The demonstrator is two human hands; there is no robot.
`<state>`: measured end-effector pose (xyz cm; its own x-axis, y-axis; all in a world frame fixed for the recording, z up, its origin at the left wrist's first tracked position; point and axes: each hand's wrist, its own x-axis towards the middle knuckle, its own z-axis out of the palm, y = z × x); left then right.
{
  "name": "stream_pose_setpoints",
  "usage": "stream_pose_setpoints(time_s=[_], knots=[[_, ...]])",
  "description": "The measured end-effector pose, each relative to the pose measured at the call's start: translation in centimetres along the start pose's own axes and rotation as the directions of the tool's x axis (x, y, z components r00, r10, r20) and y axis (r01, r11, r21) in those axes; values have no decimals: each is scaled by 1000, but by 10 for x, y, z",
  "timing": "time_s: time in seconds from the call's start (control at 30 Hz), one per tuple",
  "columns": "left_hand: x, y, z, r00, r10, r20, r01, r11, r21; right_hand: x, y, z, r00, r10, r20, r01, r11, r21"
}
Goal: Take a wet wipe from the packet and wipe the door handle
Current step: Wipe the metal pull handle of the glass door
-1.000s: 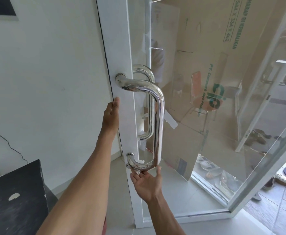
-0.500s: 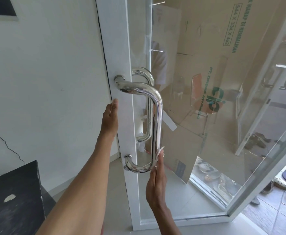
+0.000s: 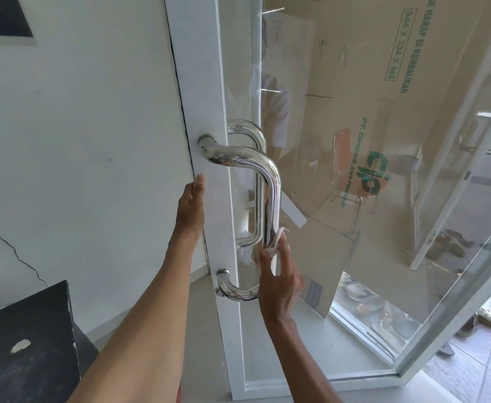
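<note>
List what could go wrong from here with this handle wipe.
1. The wet wipe is pressed against the door handle by an open right hand, fingers extended rather than wrapped; it may slip off and drop.
2. The left hand only rests on the edge of the door frame; wiping pressure might swing the door.
3. The wipe touches one side of the bar; the back and the lower curve could be missed.
</note>
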<state>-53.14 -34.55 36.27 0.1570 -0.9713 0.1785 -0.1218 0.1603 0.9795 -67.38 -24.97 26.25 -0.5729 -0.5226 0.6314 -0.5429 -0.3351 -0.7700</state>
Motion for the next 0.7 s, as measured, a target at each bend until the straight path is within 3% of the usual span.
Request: stream_pose_setpoints(time_s=[0.1,0.27,0.43,0.7], knots=[[1,-1,0,1000,8,-9,-8,1000,2,5,-9,2,1000,-22,2,22,1000,-10],[2,-2,0,1000,1,-8,-1,1000,4,-49,30,-15,983,-52,177,52,999,8],[0,2,-1,1000,0,-2,0,1000,5,-82,61,-24,955,117,271,-77,985,-157],[-1,4,-1,1000,-6,1,6,1000,11,-11,14,3,999,29,-25,-30,998,-47]])
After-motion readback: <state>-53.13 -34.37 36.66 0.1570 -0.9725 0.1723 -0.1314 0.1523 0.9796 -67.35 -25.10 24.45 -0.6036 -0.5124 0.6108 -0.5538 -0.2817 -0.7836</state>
